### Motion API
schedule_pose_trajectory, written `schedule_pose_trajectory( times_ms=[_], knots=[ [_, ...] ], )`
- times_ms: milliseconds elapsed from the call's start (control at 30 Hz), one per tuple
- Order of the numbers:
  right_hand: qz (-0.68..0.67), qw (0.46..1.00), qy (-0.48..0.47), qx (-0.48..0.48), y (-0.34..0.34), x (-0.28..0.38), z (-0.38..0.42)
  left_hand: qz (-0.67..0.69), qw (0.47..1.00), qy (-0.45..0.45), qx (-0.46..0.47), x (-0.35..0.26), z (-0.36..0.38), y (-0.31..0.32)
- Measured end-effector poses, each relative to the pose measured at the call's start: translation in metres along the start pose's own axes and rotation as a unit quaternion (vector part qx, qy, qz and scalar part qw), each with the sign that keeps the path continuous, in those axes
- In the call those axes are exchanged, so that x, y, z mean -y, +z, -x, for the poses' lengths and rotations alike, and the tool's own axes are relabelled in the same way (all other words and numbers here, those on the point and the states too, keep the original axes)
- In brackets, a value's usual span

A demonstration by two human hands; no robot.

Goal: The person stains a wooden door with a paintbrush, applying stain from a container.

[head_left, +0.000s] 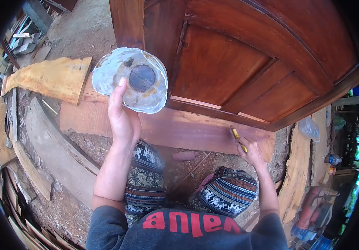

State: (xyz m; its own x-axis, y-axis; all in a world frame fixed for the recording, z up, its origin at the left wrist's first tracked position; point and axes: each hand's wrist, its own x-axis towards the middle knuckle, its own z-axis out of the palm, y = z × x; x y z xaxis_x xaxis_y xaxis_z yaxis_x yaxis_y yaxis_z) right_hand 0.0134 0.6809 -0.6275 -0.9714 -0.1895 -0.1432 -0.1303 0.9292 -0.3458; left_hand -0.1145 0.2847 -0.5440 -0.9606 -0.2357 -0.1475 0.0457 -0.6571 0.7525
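Observation:
My left hand [122,114] grips a cut-down, pale plastic container [156,93] by its side, thumb over the rim. Brown smears mark its inner wall, and a dark round patch shows at the bottom. In my right hand [252,152] is a paintbrush [235,135] with a yellow handle, its tip pointing up and left, close to the door's lower edge. A reddish-brown panelled wooden door [225,62] stands in front of me, glossy in places. Two pale strips show along the bottom of its panels. Beneath it lies a flat wooden board [179,129].
A rough-edged light plank [54,77] and a long grey board [56,133] lie at left on the dirt ground. To the right are another plank [298,175], a clear plastic container [308,128] and a red cylindrical machine [310,204]. My patterned knees are bent below the board.

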Motion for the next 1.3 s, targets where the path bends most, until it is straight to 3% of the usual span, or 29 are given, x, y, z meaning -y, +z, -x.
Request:
schedule_pose_trajectory(
  times_ms=[100,200,300,367,433,500,567,700,767,800,867,900,967,1033,1100,1133,1200,1300],
  knots=[
    [0.028,0.995,-0.051,0.086,0.005,0.038,-0.054,0.010,1.000,0.011,-0.003,0.000,-0.002,-0.002],
    [-0.037,0.958,-0.259,0.115,0.023,0.093,-0.131,0.008,1.000,0.024,-0.018,-0.005,0.001,0.001],
    [-0.108,0.927,-0.339,0.123,0.043,0.145,-0.189,0.003,0.998,0.047,-0.031,-0.009,0.000,-0.008],
    [-0.189,0.905,-0.376,0.058,0.054,0.166,-0.208,-0.001,0.997,0.064,-0.036,-0.013,-0.003,-0.014],
    [-0.208,0.899,-0.384,0.033,0.052,0.167,-0.204,0.010,0.996,0.070,-0.056,-0.017,-0.003,-0.021],
    [-0.083,0.942,-0.295,0.136,0.039,0.143,-0.190,0.001,0.994,0.084,-0.066,-0.023,-0.001,-0.023],
    [0.025,0.956,-0.243,0.162,0.018,0.137,-0.170,-0.008,0.993,0.092,-0.071,-0.026,-0.003,-0.026],
    [0.088,0.953,-0.179,0.228,0.014,0.150,-0.169,0.009,0.995,0.079,-0.061,-0.018,-0.010,-0.030],
    [-0.027,0.928,-0.311,0.201,0.028,0.162,-0.195,0.013,0.995,0.077,-0.054,-0.018,-0.011,-0.027],
    [-0.024,0.929,-0.312,0.198,0.034,0.170,-0.206,0.034,0.996,0.070,-0.049,-0.019,-0.009,-0.026],
    [-0.168,0.915,-0.364,0.047,0.040,0.189,-0.223,0.054,0.995,0.069,-0.045,-0.022,-0.009,-0.026],
    [-0.169,0.913,-0.368,0.045,0.037,0.192,-0.224,0.064,0.992,0.090,-0.065,-0.023,-0.010,-0.028],
    [-0.224,0.904,-0.360,-0.052,0.019,0.200,-0.212,0.074,0.987,0.113,-0.087,-0.025,-0.010,-0.032],
    [-0.223,0.908,-0.350,-0.056,-0.001,0.190,-0.198,0.070,0.986,0.112,-0.099,-0.026,-0.013,-0.037],
    [-0.112,0.946,-0.295,0.077,-0.022,0.174,-0.183,0.065,0.987,0.110,-0.098,-0.022,-0.016,-0.038],
    [-0.109,0.947,-0.293,0.075,-0.038,0.173,-0.173,0.057,0.988,0.107,-0.097,-0.020,-0.017,-0.038],
    [-0.044,0.948,-0.313,-0.019,-0.085,0.187,-0.150,0.040,0.990,0.106,-0.089,-0.015,-0.018,-0.036],
    [0.036,0.877,-0.365,-0.311,-0.152,0.213,-0.113,0.020,0.992,0.099,-0.081,-0.009,-0.020,-0.032]
  ],
)
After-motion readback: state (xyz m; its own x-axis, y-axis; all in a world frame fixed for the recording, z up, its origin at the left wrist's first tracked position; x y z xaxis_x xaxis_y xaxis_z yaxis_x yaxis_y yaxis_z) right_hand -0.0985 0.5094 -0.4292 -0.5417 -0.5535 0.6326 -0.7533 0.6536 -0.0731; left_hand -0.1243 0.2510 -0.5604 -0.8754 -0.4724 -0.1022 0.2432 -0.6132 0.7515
